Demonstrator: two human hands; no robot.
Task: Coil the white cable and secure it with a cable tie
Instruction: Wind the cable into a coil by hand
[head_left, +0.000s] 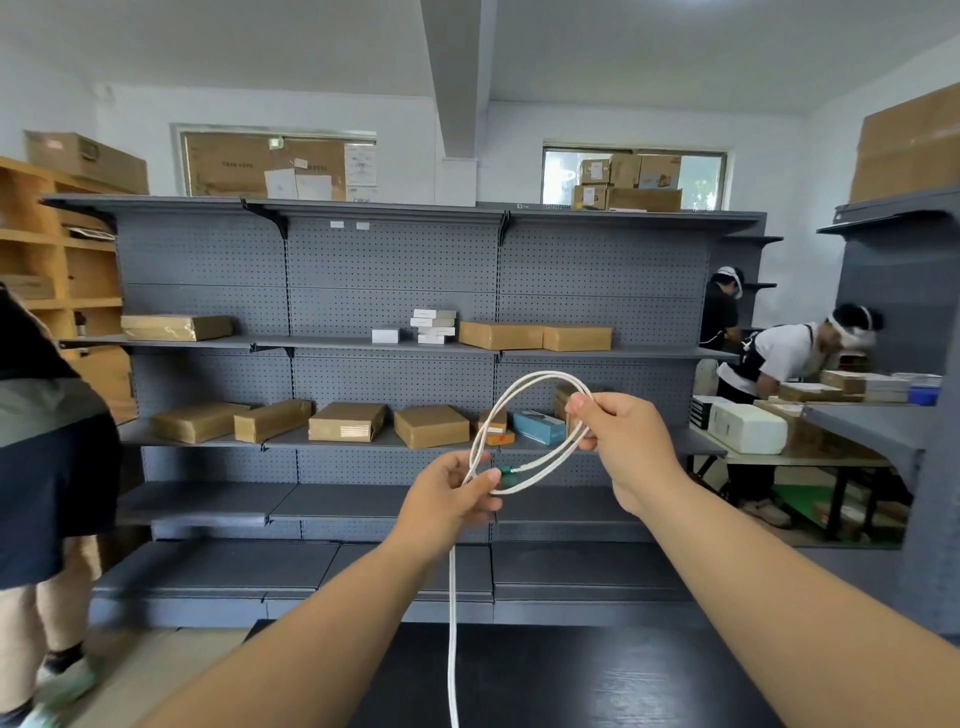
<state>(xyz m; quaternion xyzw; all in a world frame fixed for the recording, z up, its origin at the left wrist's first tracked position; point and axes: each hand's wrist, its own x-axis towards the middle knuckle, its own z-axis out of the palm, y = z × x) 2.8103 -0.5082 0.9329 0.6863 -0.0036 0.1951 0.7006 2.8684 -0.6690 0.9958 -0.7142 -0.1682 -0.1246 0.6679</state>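
Both my hands hold the white cable up in the air in front of grey shelves. It forms about two loose loops between them. My left hand pinches the lower left of the loops, next to a green plug end. My right hand grips the right side of the loops with fingers curled around the strands. A loose length of the cable hangs straight down from my left hand to the bottom edge of the view. No cable tie is visible.
A black table lies below my arms. Grey pegboard shelves with brown parcels stand ahead. A person stands close at the left. Two other people work at a table with boxes on the right.
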